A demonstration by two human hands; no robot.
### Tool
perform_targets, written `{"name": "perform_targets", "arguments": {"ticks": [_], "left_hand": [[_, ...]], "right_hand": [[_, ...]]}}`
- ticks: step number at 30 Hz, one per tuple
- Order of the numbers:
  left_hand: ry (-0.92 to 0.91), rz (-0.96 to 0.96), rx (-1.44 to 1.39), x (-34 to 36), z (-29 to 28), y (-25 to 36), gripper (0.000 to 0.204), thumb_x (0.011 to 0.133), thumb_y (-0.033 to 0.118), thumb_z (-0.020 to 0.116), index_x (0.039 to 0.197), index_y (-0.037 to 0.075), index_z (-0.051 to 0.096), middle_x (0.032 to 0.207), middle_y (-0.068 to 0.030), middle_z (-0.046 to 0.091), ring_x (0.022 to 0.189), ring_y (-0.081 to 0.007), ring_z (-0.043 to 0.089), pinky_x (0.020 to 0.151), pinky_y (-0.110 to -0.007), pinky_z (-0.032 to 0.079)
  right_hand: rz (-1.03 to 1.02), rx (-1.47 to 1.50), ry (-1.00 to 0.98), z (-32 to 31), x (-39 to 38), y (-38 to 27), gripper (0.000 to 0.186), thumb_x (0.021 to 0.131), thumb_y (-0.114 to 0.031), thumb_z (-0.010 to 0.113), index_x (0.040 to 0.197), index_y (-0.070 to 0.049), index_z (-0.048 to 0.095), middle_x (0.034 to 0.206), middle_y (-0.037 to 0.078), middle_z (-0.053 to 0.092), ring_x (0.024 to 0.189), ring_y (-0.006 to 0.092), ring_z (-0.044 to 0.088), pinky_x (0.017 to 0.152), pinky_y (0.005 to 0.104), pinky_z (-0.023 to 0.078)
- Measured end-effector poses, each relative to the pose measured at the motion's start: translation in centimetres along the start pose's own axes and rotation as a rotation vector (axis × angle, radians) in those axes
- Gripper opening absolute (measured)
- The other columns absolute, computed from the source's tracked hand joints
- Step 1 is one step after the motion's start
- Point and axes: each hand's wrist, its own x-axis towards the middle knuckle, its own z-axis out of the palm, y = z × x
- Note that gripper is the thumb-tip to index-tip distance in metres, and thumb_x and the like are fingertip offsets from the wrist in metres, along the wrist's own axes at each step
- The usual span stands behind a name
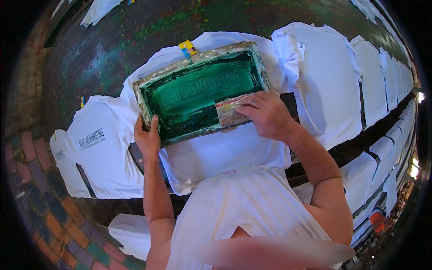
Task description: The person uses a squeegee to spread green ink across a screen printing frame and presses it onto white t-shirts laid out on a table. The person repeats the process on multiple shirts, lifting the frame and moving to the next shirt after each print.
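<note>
A rectangular screen-printing frame (141, 100), crusted with pale residue, lies tilted across a white T-shirt (220, 155); its inside is wet with green ink, and faint lettering shows on the mesh. My left hand (148, 135) grips the frame's lower left corner, thumb on top and fingers curled round the edge. My right hand (265, 114) holds a flat squeegee (227, 114) with a red-striped edge down inside the frame at its lower right. A small yellow card (186, 48) sticks up just behind the frame.
A printed white shirt (103, 157) lies to the left, with another beyond it. Blank white shirts (328, 81) run in a row to the right, above a second row (360, 175). A dark, paint-spotted surface (99, 54) lies behind; coloured brick flooring (72, 211) shows at lower left.
</note>
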Motion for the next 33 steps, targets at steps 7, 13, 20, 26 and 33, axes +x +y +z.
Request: {"name": "perform_targets", "arguments": {"ticks": [7, 13, 20, 26, 33], "left_hand": [[0.010, 0.021, -0.089, 0.0, 0.6, -0.8, 0.057, 0.104, 0.022, 0.086, 0.148, -0.010, 0.069, 0.130, -0.0202, 0.077, 0.115, -0.0270, 0.073, 0.105, -0.040, 0.057], [0.082, 0.119, -0.237, -1.2, 1.1, -1.6, 0.053, 0.106, 0.016, 0.083, 0.150, -0.009, 0.066, 0.131, -0.0160, 0.076, 0.114, -0.0241, 0.071, 0.105, -0.039, 0.056], [0.129, 0.232, -0.356, -2.8, 1.1, -1.0, 0.033, 0.111, 0.018, 0.079, 0.132, -0.003, 0.066, 0.116, -0.0085, 0.073, 0.101, -0.0163, 0.065, 0.091, -0.032, 0.054], [0.128, 0.260, -0.396, -3.1, 1.3, -0.5, 0.026, 0.113, 0.019, 0.076, 0.123, -0.001, 0.064, 0.111, -0.0052, 0.068, 0.098, -0.0145, 0.060, 0.089, -0.030, 0.051], [0.115, 0.258, -0.411, -3.3, 1.5, -1.0, 0.023, 0.114, 0.019, 0.074, 0.124, 0.001, 0.063, 0.107, -0.0029, 0.063, 0.096, -0.0130, 0.058, 0.087, -0.030, 0.050]], "right_hand": [[0.016, 0.099, 0.079, 0.2, -2.6, -0.3, 0.051, 0.082, -0.021, 0.092, 0.131, -0.010, 0.079, 0.130, 0.012, 0.075, 0.121, 0.0370, 0.070, 0.108, 0.0566, 0.054], [0.426, -0.248, 0.742, -0.9, -4.6, 7.5, 0.047, 0.094, -0.024, 0.088, 0.135, -0.001, 0.077, 0.132, 0.021, 0.076, 0.122, 0.0402, 0.072, 0.107, 0.0497, 0.056], [1.193, 0.178, 0.464, -3.6, -2.4, 16.5, 0.058, 0.097, -0.032, 0.087, 0.143, 0.001, 0.075, 0.109, 0.020, 0.083, 0.098, 0.0348, 0.080, 0.089, 0.0459, 0.063], [0.849, 0.194, 0.452, -0.2, -0.9, 16.4, 0.046, 0.089, -0.012, 0.089, 0.134, -0.007, 0.081, 0.105, 0.017, 0.083, 0.097, 0.0326, 0.080, 0.090, 0.0445, 0.063], [0.557, 0.331, 0.565, 0.9, -3.2, 12.0, 0.021, 0.108, -0.007, 0.072, 0.125, 0.000, 0.082, 0.116, 0.011, 0.082, 0.114, 0.0234, 0.075, 0.102, 0.0365, 0.057]]}}
